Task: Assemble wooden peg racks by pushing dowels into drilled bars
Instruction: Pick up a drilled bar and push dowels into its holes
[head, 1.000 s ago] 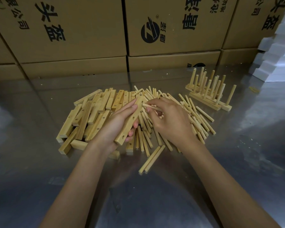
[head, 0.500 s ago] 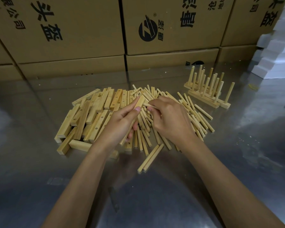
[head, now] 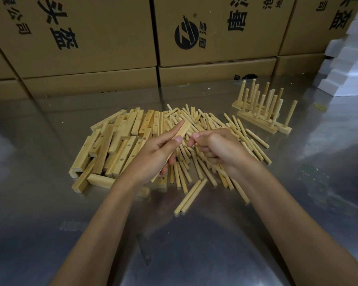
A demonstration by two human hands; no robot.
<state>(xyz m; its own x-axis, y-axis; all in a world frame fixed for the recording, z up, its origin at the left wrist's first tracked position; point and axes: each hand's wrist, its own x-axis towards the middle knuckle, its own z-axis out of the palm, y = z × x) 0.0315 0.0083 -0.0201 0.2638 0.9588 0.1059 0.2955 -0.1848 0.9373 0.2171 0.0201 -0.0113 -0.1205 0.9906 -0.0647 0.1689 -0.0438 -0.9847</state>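
My left hand grips a drilled wooden bar, which points up and away and is turned edge-on to me. My right hand is curled just right of the bar's upper end, thumb and forefinger pinched together against it. The dowel it pinches is almost wholly hidden by the fingers. Under both hands lie a heap of loose drilled bars on the left and a heap of loose dowels on the right. Several finished peg racks stand at the back right.
Everything sits on a shiny metal table. Two dowels lie apart, nearer me than the heaps. Printed cardboard boxes wall off the back. White foam blocks are stacked at the far right.
The bar in my left hand has turned from showing its drilled face to edge-on. My right hand has closed in on the bar's upper end, and the dowel it pinched no longer shows.
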